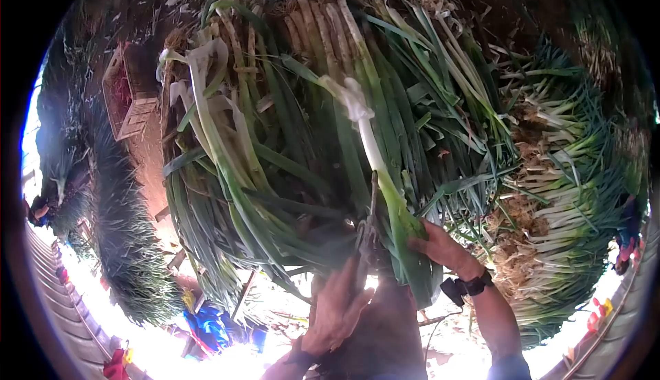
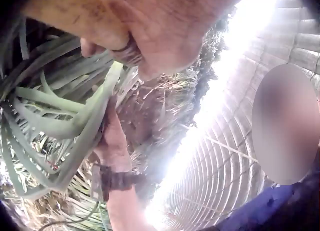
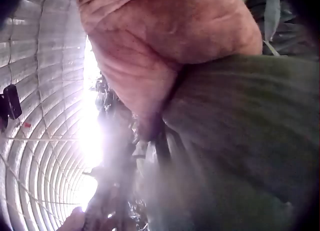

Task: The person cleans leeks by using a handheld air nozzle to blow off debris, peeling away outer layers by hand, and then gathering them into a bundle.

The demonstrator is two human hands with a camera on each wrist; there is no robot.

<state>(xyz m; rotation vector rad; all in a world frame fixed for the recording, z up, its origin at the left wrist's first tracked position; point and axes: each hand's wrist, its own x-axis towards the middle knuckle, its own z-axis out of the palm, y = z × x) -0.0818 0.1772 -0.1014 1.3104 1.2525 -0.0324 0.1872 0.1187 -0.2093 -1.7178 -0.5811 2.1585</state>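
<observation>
A long leek with a white stalk (image 1: 371, 143) and wide green leaves lies over a pile of leeks (image 1: 289, 167). The right hand (image 1: 443, 246) grips its leaves, with the thumb over them. In the right wrist view the right hand (image 3: 175, 36) covers part of a broad leaf (image 3: 245, 126). The left hand (image 1: 337, 308) is lower left of the leek, its blurred fingers extended upward near a thin brown stem (image 1: 373, 198); contact is unclear. In the left wrist view the left hand (image 2: 165, 31) fills the top, above bent leaves (image 2: 87, 121).
More leeks (image 1: 564, 208) lie in a row at the right, with roots facing inward. Another green heap (image 1: 130, 236) is at the left, beside a reddish crate (image 1: 134, 108). A blue bundle (image 1: 213, 325) lies at lower left. Ribbed sheeting (image 2: 240, 136) curves behind.
</observation>
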